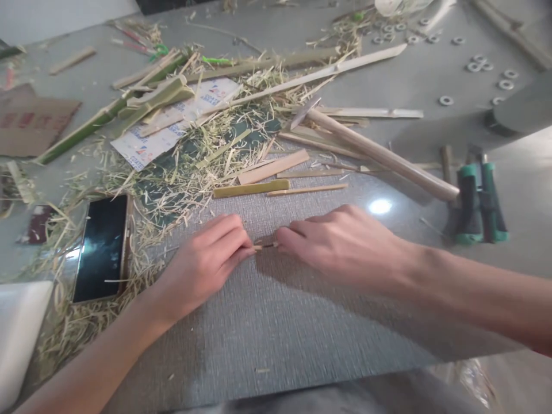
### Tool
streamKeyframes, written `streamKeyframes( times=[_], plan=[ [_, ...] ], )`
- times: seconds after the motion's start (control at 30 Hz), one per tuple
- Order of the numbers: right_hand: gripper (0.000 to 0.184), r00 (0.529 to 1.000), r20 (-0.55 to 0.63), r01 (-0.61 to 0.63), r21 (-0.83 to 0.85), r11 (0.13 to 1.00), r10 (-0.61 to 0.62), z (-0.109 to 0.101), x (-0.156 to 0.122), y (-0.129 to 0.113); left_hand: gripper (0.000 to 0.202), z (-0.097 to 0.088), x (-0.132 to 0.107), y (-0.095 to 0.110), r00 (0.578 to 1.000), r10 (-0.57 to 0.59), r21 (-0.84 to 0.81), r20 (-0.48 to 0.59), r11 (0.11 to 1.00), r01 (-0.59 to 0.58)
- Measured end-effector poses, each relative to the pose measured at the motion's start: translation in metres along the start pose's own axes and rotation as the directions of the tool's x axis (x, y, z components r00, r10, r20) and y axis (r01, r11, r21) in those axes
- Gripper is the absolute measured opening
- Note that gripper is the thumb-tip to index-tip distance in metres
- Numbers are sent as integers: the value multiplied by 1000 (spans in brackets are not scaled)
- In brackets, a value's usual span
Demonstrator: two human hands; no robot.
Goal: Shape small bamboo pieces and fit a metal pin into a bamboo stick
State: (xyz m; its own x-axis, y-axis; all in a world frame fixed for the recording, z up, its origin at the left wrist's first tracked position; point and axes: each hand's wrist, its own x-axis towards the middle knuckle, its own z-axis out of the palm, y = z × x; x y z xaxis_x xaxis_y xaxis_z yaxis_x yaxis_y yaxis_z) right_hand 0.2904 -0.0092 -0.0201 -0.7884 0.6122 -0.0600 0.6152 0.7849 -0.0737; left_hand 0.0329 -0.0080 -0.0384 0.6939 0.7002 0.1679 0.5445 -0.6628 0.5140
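Observation:
My left hand (202,265) and my right hand (340,244) rest palm-down on a grey mat (276,328), fingertips facing each other. Both pinch the ends of a small thin bamboo sliver (265,246) that lies between them on the mat. Just beyond my hands lie a short yellow-green bamboo strip (251,188), a thin bamboo stick (307,189) and a flat tan slat (273,167).
A phone (102,246) lies at the left among bamboo shavings (172,178). Green-handled pliers (478,198) sit at the right, beside a long wooden handle (383,155). Green bamboo stalks (112,112), printed paper (172,123), cardboard (30,123) and metal washers (474,63) lie farther back.

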Motion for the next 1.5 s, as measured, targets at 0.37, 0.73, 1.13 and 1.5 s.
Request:
streamKeyframes(
  times=[0.37, 0.73, 1.13, 1.5],
  plan=[
    [30, 981, -134, -28, 618, 786, 141, -8, 1, -3, 22, -6, -12, 3, 989, 64, 22, -135, 998, -62],
    [29, 980, -167, 32, 674, 738, 109, -9, -7, -7, 24, -2, -7, 2, 958, 117, 18, -261, 993, -117],
    [33, 965, -224, 13, 564, 826, 138, -7, -12, -12, 30, 0, -5, 3, 980, 113, 17, -165, 994, -111],
    [33, 964, -231, 10, 536, 844, 135, -3, -15, -13, 30, -1, -4, 5, 985, 101, 33, -141, 995, -98]
  ],
)
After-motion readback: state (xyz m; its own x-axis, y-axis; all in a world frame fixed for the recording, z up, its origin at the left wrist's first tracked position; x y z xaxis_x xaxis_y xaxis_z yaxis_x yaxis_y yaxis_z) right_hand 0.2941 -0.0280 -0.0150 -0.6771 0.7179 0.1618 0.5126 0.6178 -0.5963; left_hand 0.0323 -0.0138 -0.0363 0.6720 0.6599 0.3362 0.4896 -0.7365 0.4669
